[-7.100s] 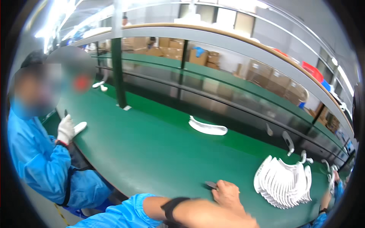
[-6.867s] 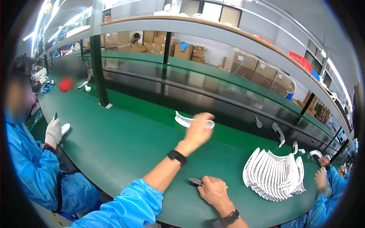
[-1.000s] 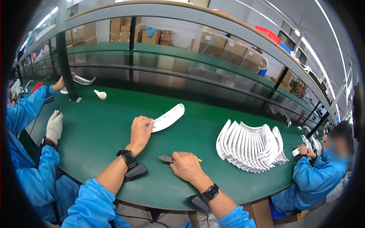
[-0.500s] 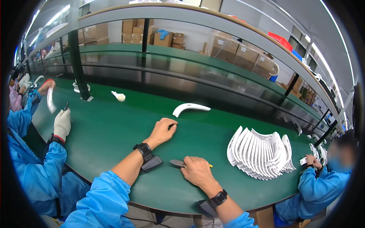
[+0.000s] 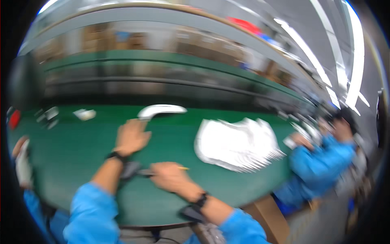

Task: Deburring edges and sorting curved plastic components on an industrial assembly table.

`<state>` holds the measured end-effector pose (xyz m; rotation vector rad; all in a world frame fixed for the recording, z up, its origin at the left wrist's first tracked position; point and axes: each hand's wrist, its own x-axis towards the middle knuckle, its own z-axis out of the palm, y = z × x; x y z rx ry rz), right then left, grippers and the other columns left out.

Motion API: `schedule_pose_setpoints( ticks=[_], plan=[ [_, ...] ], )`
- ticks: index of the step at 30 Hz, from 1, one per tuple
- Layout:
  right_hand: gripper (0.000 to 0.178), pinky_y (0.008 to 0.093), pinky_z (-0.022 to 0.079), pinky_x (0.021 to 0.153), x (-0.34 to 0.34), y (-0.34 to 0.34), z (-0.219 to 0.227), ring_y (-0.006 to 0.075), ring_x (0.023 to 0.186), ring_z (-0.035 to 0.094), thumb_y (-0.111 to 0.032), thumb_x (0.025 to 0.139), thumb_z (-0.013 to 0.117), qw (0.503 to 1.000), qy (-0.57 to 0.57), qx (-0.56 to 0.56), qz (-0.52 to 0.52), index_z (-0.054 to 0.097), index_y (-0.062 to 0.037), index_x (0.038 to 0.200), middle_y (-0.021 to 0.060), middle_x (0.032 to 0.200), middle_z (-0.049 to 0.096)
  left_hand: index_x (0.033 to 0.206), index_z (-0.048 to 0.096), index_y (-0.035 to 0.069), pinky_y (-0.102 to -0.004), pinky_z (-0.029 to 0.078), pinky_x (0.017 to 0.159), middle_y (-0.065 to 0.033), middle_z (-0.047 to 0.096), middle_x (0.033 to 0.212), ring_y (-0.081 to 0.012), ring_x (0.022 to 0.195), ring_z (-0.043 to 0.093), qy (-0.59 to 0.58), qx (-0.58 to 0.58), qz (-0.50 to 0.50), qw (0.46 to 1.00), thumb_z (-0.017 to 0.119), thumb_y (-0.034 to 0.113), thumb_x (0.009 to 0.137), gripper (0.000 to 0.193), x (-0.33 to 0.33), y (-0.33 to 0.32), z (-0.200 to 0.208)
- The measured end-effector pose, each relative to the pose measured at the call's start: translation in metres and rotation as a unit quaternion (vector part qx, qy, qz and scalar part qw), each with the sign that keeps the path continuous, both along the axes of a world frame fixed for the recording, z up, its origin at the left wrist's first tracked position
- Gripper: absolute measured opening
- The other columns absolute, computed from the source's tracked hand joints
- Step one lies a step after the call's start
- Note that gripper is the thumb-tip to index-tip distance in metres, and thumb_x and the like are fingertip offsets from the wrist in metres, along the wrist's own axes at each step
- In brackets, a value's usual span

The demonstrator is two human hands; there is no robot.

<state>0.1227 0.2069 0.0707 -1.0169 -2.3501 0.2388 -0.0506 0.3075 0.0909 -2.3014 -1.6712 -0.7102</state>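
Observation:
A white curved handle-like part (image 5: 164,109) lies on the green table, bowed upward. My left hand (image 5: 132,136) is open, its fingers stretched out to the part's left end; blur hides whether they touch it. My right hand (image 5: 172,177) is closed around a pair of pliers. The pliers' dark jaws (image 5: 145,173) point left toward my left wrist, and a yellow handle tip shows past the hand. To the right of both hands sits a row of nested white curved parts (image 5: 239,144), packed side by side.
A small white piece (image 5: 84,114) and blurred bits lie at the far left. One co-worker's gloved hand (image 5: 23,164) shows at the left edge. Another person in a blue sleeve (image 5: 313,166) works at right. A grey shelf rail (image 5: 162,15) spans above the table; a cardboard box (image 5: 268,217) stands below.
The view has swung right, so the scene shifts left and blurs. My left hand has unfolded its fingers and moved closer to the curved part. The right hand keeps the pliers.

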Motion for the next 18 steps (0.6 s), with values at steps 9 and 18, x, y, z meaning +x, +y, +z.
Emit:
schedule_pose_setpoints(
  ticks=[9, 18],
  plan=[
    [0.019, 0.0414, 0.041, 0.07, 0.031, -0.001, -0.006, 0.0336, 0.075, 0.053, -0.011, 0.071, 0.061, 0.996, 0.083, 0.028, -0.035, 0.046, 0.0001, 0.079, 0.0153, 0.075, 0.052, 0.133, 0.037, 0.002, -0.0459, 0.017, 0.109, -0.0191, 0.032, 0.14, -0.0327, 0.133, 0.024, 0.042, -0.134, -0.12, 0.983, 0.049, 0.019, 0.083, 0.054, 0.007, -0.037, -0.032],
    [0.021, 0.0392, 0.04, 0.072, 0.022, 0.002, 0.001, 0.0225, 0.082, 0.05, -0.017, 0.084, 0.058, 0.849, 0.498, -0.174, 0.008, 0.045, -0.0018, 0.09, 0.0135, 0.095, 0.048, 0.136, 0.029, 0.001, -0.042, 0.018, 0.109, -0.0162, 0.033, 0.14, -0.034, 0.133, 0.026, -0.2, -0.245, -0.274, 0.908, 0.064, 0.012, 0.071, 0.075, 0.03, -0.096, -0.037]
  ],
)
